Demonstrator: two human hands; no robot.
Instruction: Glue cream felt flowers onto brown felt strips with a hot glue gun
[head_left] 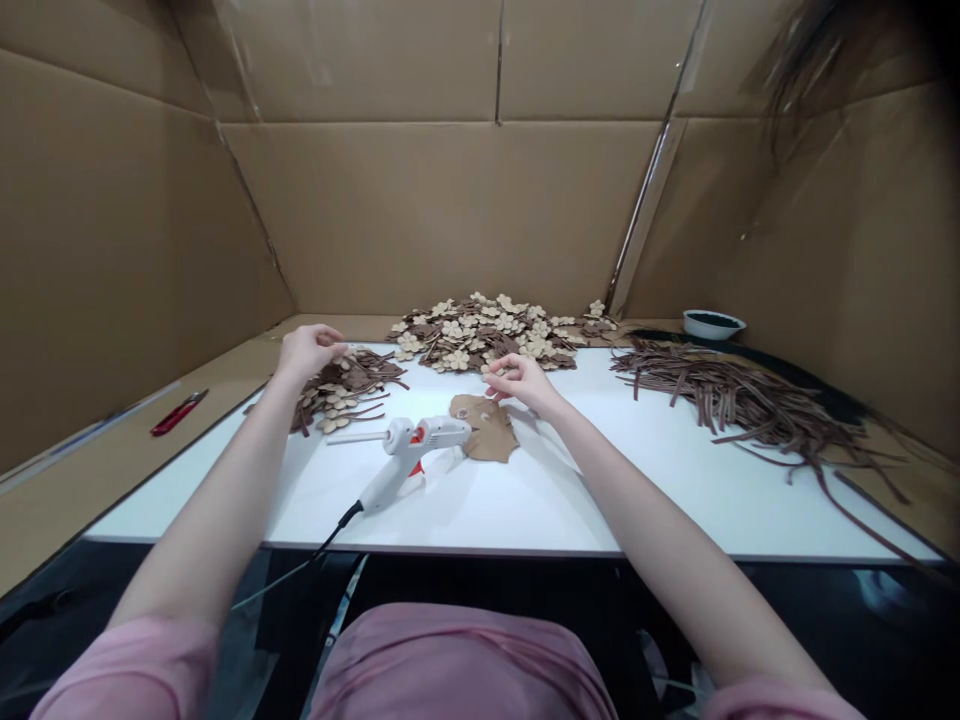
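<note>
My left hand [309,352] is over the back of a small pile of brown and cream flower pieces with strips [341,390]. Its fingers are drawn together, and what lies between them is too small to make out. At the front edge of a large heap of flower cutouts [480,335], my right hand [521,384] has its thumb and fingers closed in a pinch; I cannot make out what they hold. Just below it lies a ragged brown scrap [491,435] with whitish spots. A white glue gun [405,455] stands with its nozzle over the scrap's left edge.
Long brown strips [739,395] lie heaped on the right of the white board [480,520]. Behind them sits a white bowl [714,324] with dark contents. Red-handled pliers [178,412] rest at the left. Cardboard walls [442,210] enclose the table; the glue gun's cord [330,540] crosses the front edge.
</note>
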